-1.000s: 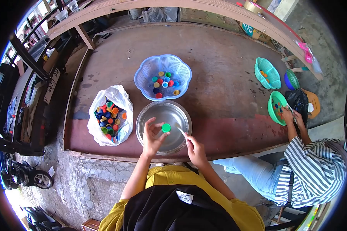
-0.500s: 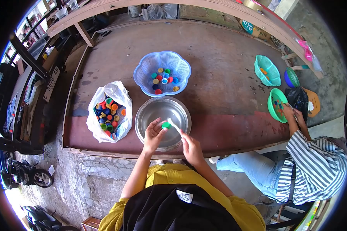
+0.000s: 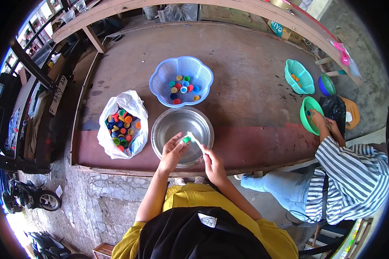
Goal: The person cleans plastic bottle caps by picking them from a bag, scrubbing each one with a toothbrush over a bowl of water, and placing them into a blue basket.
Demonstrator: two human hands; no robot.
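Above the steel basin (image 3: 156,152), my left hand (image 3: 173,152) pinches a green bottle cap (image 3: 186,140). The fingers of my right hand (image 3: 214,165) wrap round the handle of a white toothbrush (image 3: 196,140), whose head meets the cap. Behind the basin stands a blue scalloped basket (image 3: 160,77) with several coloured caps lying in it. To the left, a white plastic bag (image 3: 106,140) gapes, full of caps in many colours. The basin seems to hold water.
At the right, another person in a striped top (image 3: 354,181) has both hands at a green basin (image 3: 307,103). Near it are a teal basket (image 3: 304,77) with orange caps and a black plastic bag (image 3: 334,110). A wooden rail (image 3: 229,4) crosses the far side.
The green cap has tilted in my left hand, showing its side more, while the brush stays against it. The other person's hands and body have shifted slightly left.
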